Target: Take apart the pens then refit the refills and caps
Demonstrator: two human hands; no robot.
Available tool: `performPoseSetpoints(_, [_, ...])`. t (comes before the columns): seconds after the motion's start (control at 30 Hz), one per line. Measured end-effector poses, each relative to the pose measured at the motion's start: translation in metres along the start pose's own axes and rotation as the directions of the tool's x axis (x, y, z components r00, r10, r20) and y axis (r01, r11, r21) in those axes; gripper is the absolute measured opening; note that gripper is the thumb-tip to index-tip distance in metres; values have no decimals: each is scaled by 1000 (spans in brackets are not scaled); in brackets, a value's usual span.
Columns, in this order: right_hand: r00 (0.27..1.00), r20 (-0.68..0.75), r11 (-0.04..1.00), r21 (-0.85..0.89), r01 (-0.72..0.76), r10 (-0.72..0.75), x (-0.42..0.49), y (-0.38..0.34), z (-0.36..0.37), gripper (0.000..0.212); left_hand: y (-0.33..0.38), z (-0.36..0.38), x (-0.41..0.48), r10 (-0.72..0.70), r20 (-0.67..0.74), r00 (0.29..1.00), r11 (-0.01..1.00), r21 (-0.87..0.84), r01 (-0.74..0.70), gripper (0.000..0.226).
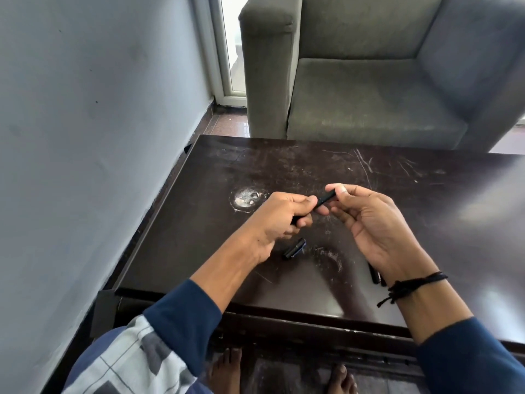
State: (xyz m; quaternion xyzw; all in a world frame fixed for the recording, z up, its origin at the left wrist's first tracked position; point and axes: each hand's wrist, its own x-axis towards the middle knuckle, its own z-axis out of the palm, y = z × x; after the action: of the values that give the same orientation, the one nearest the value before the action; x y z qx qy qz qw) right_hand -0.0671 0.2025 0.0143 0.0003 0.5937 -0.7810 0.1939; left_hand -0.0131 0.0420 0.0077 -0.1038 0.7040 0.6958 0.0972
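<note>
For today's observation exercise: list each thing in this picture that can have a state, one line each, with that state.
Pen: held in the air by both hands, uncapped.
Cap: off, lying on the table.
Pens by the right wrist: lying flat, partly hidden.
Left hand: gripping.
Right hand: fingers pinching.

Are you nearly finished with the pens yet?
Not yet. One cap already lies off on the table. The left hand and right hand both hold a black pen between them. More dark pen pieces wait by the right wrist, so refitting remains.
</note>
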Motion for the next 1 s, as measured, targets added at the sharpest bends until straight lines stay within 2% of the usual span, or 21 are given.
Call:
performPoseSetpoints(0.1, [998, -40, 998, -35, -43, 42, 2, -2, 0, 15, 3, 0, 0, 55, -76, 996, 989, 138, -44, 35])
performPoseSetpoints(0.23, [990, -139, 993, -109, -39, 24, 3, 0, -2, 16, 4, 0, 0, 93, -93, 991, 970, 233, -69, 33])
performPoseSetpoints(0.33, [991, -129, 995, -83, -58, 47, 2, 1, -4, 7, 2, 0, -1, 106, -109, 988, 953, 294, -70, 38])
performPoseSetpoints(0.4, [992, -98, 995, -59, -85, 79, 1, 0, -4, 9, 0, 0, 0, 119, -114, 986, 942, 327, -76, 37])
performPoseSetpoints(0.57, [987, -132, 991, -77, -107, 96, 0, -1, -5, 20, -3, -1, 2, 166, -85, 982, 927, 353, -126, 30])
performPoseSetpoints(0.7, [989, -125, 996, -26, -83, 80, 2, 0, -6, 9, -5, 0, 4, 170, -79, 982, 921, 368, -130, 27])
performPoseSetpoints(0.77, [993, -97, 997, -19, -77, 75, 2, -1, -6, 16, -6, 0, 5, 170, -81, 982, 925, 358, -130, 27])
performPoseSetpoints(0.83, [993, -99, 996, -54, -74, 68, 1, -2, -5, 19, -6, 0, 5, 178, -80, 981, 930, 340, -141, 26])
performPoseSetpoints(0.93, [989, -140, 989, -134, -68, 49, 0, 0, -2, 10, -6, -1, 5, 185, -83, 979, 935, 323, -149, 22])
performPoseSetpoints(1.0, [988, -150, 990, -129, -58, 38, 1, 1, -1, 7, -7, -2, 5, 181, -77, 980, 935, 323, -147, 21])
